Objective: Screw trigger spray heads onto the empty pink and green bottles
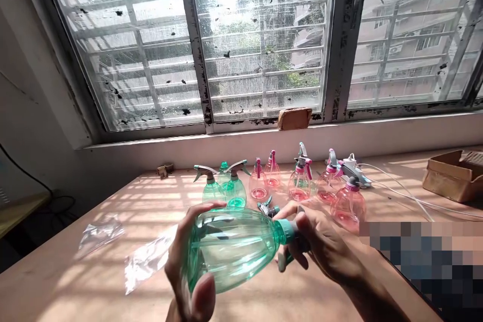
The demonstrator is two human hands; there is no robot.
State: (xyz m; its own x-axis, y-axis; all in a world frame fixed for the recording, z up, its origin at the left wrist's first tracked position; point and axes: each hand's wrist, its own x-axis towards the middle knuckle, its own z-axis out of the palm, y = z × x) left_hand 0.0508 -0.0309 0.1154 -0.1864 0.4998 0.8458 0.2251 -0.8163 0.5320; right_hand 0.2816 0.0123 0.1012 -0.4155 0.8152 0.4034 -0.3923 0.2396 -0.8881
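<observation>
A clear green spray bottle lies on its side in the air above the table, its neck toward the right. My left hand is wrapped round the base of the bottle, thumb below and fingers over the top. At the neck, my right hand grips the dark spray head beside the green collar; the fingers hide most of the head. Just behind the bottle, a loose spray head rests on the table.
Green spray bottles and pink spray bottles stand along the back of the table. Clear plastic bags lie at the left. A cardboard box and white cables are at the right. A barred window runs behind.
</observation>
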